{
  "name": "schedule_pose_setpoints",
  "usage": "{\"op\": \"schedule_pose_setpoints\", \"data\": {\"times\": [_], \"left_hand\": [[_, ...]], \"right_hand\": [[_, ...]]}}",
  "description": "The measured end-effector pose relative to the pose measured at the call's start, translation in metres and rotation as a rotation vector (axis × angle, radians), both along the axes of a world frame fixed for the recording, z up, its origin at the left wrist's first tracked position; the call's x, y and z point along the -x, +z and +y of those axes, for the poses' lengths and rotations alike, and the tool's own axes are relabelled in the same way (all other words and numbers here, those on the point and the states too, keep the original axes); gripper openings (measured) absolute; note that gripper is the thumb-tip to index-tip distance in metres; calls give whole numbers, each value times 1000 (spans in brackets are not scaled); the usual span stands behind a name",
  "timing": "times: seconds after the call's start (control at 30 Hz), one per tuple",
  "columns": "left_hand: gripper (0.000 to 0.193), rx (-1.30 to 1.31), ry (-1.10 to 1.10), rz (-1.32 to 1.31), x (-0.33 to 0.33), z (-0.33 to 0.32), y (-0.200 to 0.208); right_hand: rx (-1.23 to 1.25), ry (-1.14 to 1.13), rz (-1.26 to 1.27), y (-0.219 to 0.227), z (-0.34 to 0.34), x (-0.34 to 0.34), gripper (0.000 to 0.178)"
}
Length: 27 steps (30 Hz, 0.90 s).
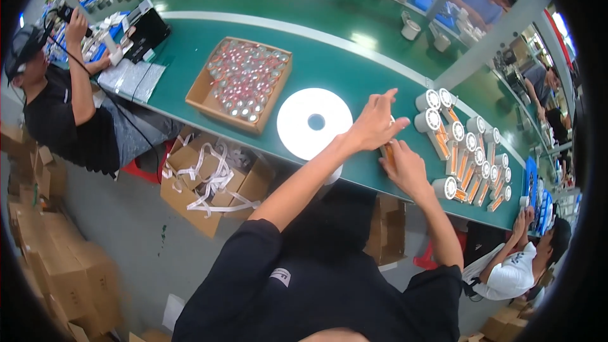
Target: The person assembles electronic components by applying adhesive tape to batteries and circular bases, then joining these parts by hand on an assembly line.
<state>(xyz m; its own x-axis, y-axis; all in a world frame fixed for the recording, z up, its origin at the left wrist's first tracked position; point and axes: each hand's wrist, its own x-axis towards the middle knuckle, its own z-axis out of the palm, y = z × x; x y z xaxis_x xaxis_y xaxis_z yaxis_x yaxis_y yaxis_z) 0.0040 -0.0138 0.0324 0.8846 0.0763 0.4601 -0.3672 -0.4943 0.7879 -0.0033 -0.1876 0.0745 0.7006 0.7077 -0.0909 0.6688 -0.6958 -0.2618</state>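
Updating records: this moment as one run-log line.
right hand: holds unit | left hand: near unit, grip unclear | white disc: left of hands | other units: right

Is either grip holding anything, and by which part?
Right grip: a white-and-orange device, by its orange handle. Left grip: near its far end, hold unclear.

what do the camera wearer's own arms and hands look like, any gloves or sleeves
The left hand and right hand are bare, without gloves. The forearms are uncovered, with no watch or cable visible on them. Short black fabric sleeves cover the upper arms, part of a black shirt with a small pale mark on its left chest.
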Motion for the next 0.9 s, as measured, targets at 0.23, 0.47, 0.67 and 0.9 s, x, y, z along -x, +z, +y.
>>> {"op": "schedule_pose_setpoints", "data": {"times": [0.23, 0.47, 0.67, 0.9], "left_hand": [[29, -397, 330, -450, 122, 100, 59], [29, -524, 770, 79, 192, 268, 40], [33, -532, 654, 505, 169, 286, 37], [31, -520, 709, 494, 173, 289, 40]], "right_hand": [[-120, -223, -334, -18, -71, 11, 37], [32, -344, -433, -23, -75, 8, 40], [4, -413, -603, -19, -67, 14, 46], [-165, -501, -766, 0, -55, 32, 47]]}}
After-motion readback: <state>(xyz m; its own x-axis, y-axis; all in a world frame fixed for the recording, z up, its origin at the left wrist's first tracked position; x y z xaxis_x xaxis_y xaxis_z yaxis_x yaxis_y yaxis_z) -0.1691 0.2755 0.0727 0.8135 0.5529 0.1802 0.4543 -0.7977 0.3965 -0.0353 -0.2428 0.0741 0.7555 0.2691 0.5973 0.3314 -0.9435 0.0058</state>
